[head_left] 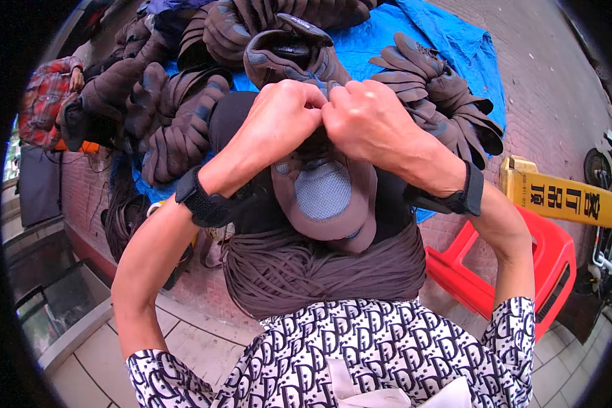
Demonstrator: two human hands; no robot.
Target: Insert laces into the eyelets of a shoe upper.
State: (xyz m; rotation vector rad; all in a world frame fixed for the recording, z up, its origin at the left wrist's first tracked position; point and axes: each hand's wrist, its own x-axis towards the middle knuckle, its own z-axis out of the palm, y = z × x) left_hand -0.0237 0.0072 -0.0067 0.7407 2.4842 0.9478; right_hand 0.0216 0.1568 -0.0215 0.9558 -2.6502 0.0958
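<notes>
A brown shoe upper (323,194) with a blue-grey mesh toe rests over my lap, its toe facing me. The edge of a second upper (364,239) pokes out beneath it. Above its lacing area, my left hand (285,112) and my right hand (364,115) meet, fingers bent and pinched. What they pinch is hidden by the knuckles. Beyond the hands shows a padded shoe collar (262,61) with a raised tongue (304,28); whether it belongs to the same upper is covered. A thick bundle of brown shoelaces (319,268) lies across my lap.
Rows of stacked brown uppers (183,129) lie left and ahead, with another stack (449,102) at right, on a blue tarp (442,34). More laces (121,214) hang at left. A red plastic stool (455,272) and a yellow board (564,197) stand right. A person's plaid sleeve (47,95) shows far left.
</notes>
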